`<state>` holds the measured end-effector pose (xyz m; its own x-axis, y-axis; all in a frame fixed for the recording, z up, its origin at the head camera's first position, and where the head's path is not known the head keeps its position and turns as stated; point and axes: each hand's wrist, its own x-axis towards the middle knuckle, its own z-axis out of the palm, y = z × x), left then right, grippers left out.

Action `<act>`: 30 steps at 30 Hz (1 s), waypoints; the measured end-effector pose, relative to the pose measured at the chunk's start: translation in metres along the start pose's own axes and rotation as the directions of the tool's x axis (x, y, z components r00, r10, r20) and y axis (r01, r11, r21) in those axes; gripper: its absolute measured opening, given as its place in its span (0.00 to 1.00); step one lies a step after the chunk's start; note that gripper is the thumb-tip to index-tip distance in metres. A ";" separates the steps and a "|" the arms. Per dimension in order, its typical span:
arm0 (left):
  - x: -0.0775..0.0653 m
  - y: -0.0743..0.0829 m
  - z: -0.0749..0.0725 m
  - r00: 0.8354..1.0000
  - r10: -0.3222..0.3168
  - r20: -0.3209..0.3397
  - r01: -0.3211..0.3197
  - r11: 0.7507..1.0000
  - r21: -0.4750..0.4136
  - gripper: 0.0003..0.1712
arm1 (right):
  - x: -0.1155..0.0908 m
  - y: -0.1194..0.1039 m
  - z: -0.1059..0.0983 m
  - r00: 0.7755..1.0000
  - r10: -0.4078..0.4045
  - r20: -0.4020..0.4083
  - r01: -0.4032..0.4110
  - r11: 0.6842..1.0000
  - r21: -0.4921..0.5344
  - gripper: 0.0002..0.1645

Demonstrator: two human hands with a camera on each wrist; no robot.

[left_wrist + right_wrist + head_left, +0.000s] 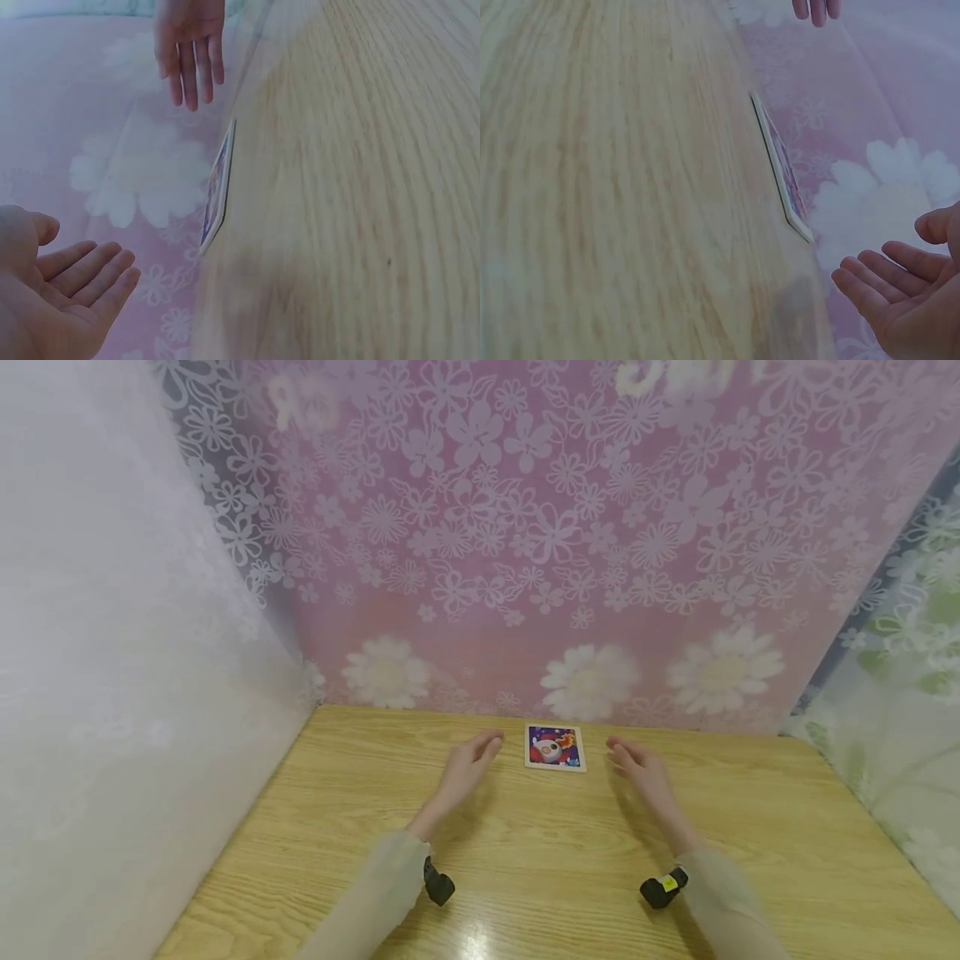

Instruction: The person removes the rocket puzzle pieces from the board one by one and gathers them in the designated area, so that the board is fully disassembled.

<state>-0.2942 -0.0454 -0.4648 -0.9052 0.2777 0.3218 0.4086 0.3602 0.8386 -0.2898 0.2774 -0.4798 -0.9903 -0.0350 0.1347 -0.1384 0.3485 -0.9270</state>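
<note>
A small square picture card (555,748) with a white border and a colourful cartoon print lies flat near the back of the wooden table. To its left is my left hand (468,767), fingers relaxed, holding nothing and apart from the card. On the other side my right hand (642,773) faces it, palm inward, also holding nothing. The left wrist view shows the card (218,187) edge-on, with the left hand's fingers (94,274) straight. In the right wrist view the card (781,169) looks slightly thick, and the right fingers (885,281) are extended.
The wood-grain table (525,860) runs back to a pink floral curtain (480,568). A whitish sheet (135,652) borders the left side, and a pale green floral curtain (915,635) the right. Dark camera straps (438,883) sit on both wrists.
</note>
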 end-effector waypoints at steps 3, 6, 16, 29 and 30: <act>0.005 -0.004 0.008 0.999 -0.039 0.032 0.040 0.999 -0.027 0.25 | 0.006 0.001 0.006 0.999 0.038 0.010 -0.039 0.998 0.046 0.32; 0.009 -0.008 0.015 0.994 -0.098 0.046 0.100 0.994 -0.053 0.25 | 0.010 0.000 0.011 0.997 0.080 0.020 -0.082 0.994 0.073 0.33; 0.027 -0.018 0.034 0.956 -0.289 0.050 0.293 0.934 -0.207 0.23 | 0.030 0.006 0.019 0.973 0.232 0.017 -0.232 0.966 0.110 0.33; 0.039 -0.031 0.052 0.897 -0.427 0.117 0.438 0.816 -0.378 0.25 | 0.045 0.010 0.023 0.961 0.266 0.074 -0.275 0.947 0.167 0.32; 0.039 -0.032 0.052 0.895 -0.431 0.119 0.441 0.810 -0.386 0.25 | 0.046 0.010 0.023 0.960 0.267 0.078 -0.277 0.946 0.171 0.32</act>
<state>-0.3370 0.0001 -0.5019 -0.9719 0.1991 -0.1256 -0.1137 0.0700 0.9910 -0.3366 0.2577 -0.4906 -0.9892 -0.0134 -0.1459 0.1411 0.1793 -0.9736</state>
